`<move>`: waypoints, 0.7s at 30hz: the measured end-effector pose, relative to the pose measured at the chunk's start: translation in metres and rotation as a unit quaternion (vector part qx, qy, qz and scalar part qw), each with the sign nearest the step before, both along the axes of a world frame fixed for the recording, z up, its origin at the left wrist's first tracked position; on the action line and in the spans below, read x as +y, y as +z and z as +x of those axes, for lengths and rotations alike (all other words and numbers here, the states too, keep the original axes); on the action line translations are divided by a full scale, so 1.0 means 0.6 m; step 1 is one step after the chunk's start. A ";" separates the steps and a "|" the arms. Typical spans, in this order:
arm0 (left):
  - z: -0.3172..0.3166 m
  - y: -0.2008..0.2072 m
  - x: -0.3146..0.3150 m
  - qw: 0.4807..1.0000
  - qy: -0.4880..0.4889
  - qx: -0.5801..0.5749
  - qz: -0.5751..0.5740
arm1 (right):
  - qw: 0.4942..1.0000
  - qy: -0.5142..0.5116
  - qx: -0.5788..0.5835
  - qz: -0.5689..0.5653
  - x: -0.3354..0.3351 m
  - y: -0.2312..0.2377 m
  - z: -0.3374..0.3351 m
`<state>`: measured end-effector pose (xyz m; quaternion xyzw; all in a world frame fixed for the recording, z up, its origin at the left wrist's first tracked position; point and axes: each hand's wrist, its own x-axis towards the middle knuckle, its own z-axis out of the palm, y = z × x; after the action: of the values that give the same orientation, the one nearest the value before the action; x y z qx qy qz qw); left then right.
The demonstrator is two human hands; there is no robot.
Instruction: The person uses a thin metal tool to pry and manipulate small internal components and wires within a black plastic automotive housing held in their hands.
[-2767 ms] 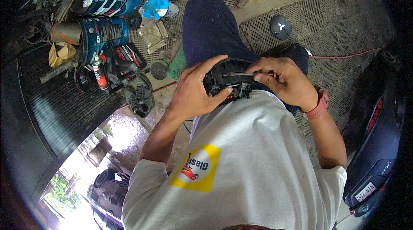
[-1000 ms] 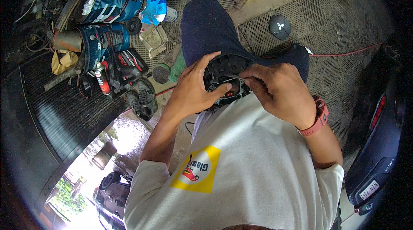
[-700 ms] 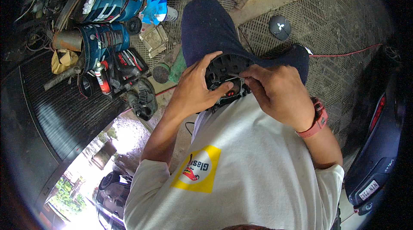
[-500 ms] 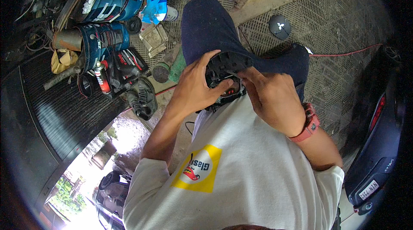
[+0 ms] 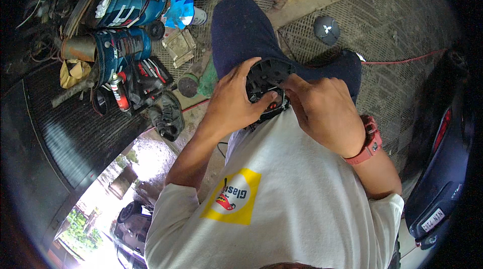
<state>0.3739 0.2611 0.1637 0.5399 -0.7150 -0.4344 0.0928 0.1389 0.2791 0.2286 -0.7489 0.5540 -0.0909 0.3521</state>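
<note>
At the upper left of the frame you have two blue pails, the upper one [image 5: 146, 0] with a crumpled white rag [image 5: 103, 7] at its left end and the lower one [image 5: 128, 47] with a rusty metal cylinder [image 5: 79, 49] at its left end; how full either is, you cannot tell; just right of them, a blue sheet [image 5: 179, 11] lies against a white tub [image 5: 199, 16], and below the pails a red-and-white spray can [image 5: 119, 93] is beside a black jug [image 5: 151, 75], their contents hidden; your black plastic housing [image 5: 266, 72] is at your lap, near the centre of the frame, its curved upper rim ribbed and two small red spots [image 5: 273, 105] showing among its dark inner parts; your left hand [image 5: 232, 100] grips its left side, thumb and fingers spread wide around it; your right hand [image 5: 327, 110] is at its right edge, fingers bunched close to the thumb; whether something thin is pinched between them, you cannot tell.
</note>
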 end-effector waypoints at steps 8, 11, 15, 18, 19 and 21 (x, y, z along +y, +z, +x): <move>-0.013 0.011 0.008 1.000 0.013 0.012 -0.004 | 0.983 -0.078 -0.163 0.027 -0.031 -0.020 -0.062; -0.011 0.009 0.006 1.000 0.014 0.019 -0.007 | 0.974 -0.100 -0.165 0.118 -0.034 -0.041 -0.083; -0.009 0.016 0.002 1.000 0.002 0.022 0.012 | 0.942 -0.145 -0.239 0.185 -0.025 -0.057 -0.083; -0.007 0.016 0.003 0.999 -0.001 0.035 0.008 | 0.936 -0.153 -0.244 0.204 -0.020 -0.064 -0.081; -0.006 0.016 0.004 0.999 0.000 0.041 0.005 | 0.933 -0.155 -0.247 0.210 -0.018 -0.066 -0.081; -0.002 0.015 0.006 0.999 0.002 0.043 0.000 | 0.928 -0.161 -0.253 0.223 -0.014 -0.070 -0.082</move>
<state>0.3727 0.2648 0.1724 0.5217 -0.7096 -0.4569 0.1248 0.0900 0.2709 0.1863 -0.5038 0.5660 -0.2071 0.6188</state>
